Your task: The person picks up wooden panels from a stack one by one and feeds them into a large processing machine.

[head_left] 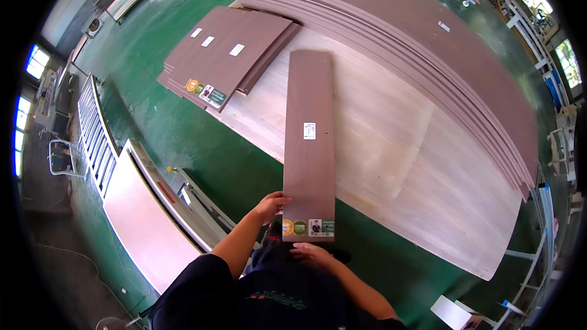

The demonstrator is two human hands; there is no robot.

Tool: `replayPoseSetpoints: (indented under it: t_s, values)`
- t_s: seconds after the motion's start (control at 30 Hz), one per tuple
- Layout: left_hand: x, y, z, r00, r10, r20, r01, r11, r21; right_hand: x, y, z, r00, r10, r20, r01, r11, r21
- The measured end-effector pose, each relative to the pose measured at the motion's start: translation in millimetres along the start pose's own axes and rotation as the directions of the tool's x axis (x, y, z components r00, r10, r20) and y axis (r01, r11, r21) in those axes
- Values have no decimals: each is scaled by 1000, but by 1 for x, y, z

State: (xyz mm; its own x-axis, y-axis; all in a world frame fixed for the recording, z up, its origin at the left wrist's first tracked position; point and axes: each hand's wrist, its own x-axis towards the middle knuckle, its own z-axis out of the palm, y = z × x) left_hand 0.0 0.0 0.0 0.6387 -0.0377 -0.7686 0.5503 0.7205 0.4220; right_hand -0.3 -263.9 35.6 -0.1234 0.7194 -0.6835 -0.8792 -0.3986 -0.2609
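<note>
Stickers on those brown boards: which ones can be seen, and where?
Plank middle: small white rectangular sticker.
Plank near end, between left hand and right hand: yellow and green round stickers, green-white rectangular label.
Stack: three white tags, coloured stickers at its corner.

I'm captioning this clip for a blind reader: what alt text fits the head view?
A person's left hand and right hand grip the near end of a long narrow brown board, stretched away over a pale plywood sheet on a green floor. Stacks of brown panels lie beyond.
</note>
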Motion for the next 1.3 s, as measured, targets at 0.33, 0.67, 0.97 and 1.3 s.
replayPoseSetpoints:
  t_s: [0.33,0.67,0.97,1.3]
  values:
    - [16,113,-97,609,634,-477,-266,730,630,-18,-67,-7,882,-363,-300,269,912,-311]
    - [-46,72,-112,-72,841,-536,285,533,797,-74,11,-86,566,-300,-768,277,946,-165]
    - [-18,7,-124,675,135,-725,-472,835,-284,-70,66,-96,462,-248,-851,270,954,-132]
    - [5,76,-119,600,287,-747,-472,880,-42,-107,53,-87,402,-290,-869,298,938,-176]
